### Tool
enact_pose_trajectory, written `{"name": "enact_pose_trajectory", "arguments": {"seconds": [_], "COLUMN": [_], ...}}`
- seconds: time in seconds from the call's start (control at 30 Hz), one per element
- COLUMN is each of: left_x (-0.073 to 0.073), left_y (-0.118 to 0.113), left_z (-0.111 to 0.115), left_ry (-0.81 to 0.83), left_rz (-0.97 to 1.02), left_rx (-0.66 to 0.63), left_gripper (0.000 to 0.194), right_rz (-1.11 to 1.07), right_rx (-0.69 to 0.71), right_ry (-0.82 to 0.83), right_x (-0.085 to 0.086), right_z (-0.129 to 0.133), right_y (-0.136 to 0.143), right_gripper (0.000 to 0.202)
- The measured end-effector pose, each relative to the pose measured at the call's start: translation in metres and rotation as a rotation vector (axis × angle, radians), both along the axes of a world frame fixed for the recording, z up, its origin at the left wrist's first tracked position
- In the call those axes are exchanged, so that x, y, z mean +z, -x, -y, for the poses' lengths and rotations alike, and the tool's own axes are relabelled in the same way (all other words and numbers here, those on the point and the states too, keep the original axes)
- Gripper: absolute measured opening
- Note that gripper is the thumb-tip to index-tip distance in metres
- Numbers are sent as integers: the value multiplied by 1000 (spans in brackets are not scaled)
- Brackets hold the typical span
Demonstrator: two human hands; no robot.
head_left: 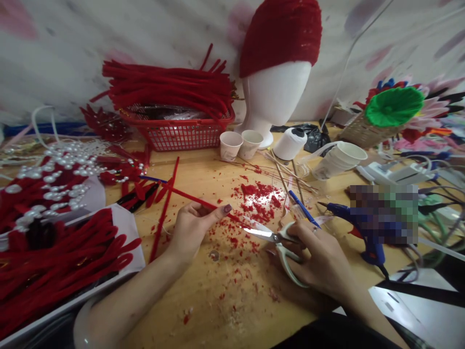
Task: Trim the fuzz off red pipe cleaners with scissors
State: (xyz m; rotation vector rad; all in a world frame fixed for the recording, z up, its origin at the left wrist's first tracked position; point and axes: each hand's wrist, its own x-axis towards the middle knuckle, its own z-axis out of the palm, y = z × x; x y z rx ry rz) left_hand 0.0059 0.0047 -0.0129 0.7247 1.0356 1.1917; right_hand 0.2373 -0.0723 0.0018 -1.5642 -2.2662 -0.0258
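Along the near edge of the worktop (pixel 210 310), we find both hands at work. Our right hand (pixel 321 254) has its grip closed around the handles of the scissors (pixel 278 238), whose blades stand slightly apart and point left. Our left hand (pixel 191 230) has its grip pinching a fuzzy red strip (pixel 191 197) between thumb and fingers, over the middle of the worktop. The strip's right end is by the blade tips; we cannot tell whether they touch.

At the near left corner we note a white box (pixel 132 232) holding looped red stems (pixel 80 249). Between the box and our left hand lies a second red strip (pixel 161 231), running near to far and crossing under or over the held one; which, we cannot tell.

Red clippings (pixel 259 196) are scattered mid-worktop, beyond the scissors. A blue pen (pixel 304 208) lies just beside our right hand; toward the right edge we record a blue glue gun (pixel 372 245), partly obscured by pixelation. White pearl sprays (pixel 54 179) occupy the left side.

Toward the far edge stand two paper cups (pixel 230 145), a cone of white thread (pixel 290 144) and, behind the cups, a red basket (pixel 181 135) heaped with red stems and a white mannequin head (pixel 274 89) wearing a red covering (pixel 281 36).
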Motion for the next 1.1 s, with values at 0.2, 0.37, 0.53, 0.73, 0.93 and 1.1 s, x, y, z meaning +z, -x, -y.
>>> {"name": "enact_pose_trajectory", "arguments": {"seconds": [0.2, 0.37, 0.53, 0.73, 0.93, 1.1], "left_x": [0, 0, 2, 2, 7, 7], "left_y": [1, 2, 1, 2, 1, 1], "left_z": [2, 2, 3, 4, 3, 3], "left_ry": [12, -1, -45, -26, -20, -20], "left_rz": [-15, -39, -1, -1, 47, 48], "left_rx": [-63, -64, -49, -80, -54, -48], "left_gripper": [20, 20, 22, 25, 31, 30], "right_rz": [47, -65, -117, -339, -1136, -1367], "right_rx": [8, -45, -61, -161, -5, -265], "right_ry": [-42, -122, -28, 165, 1279, 1544], "right_x": [-4, -3, -3, 11, 20, 12], "right_z": [0, 2, 3, 7, 17, 14], "right_y": [-2, -5, -4, -12, -30, -24], "right_gripper": [13, 14, 16, 21, 66, 63]}}
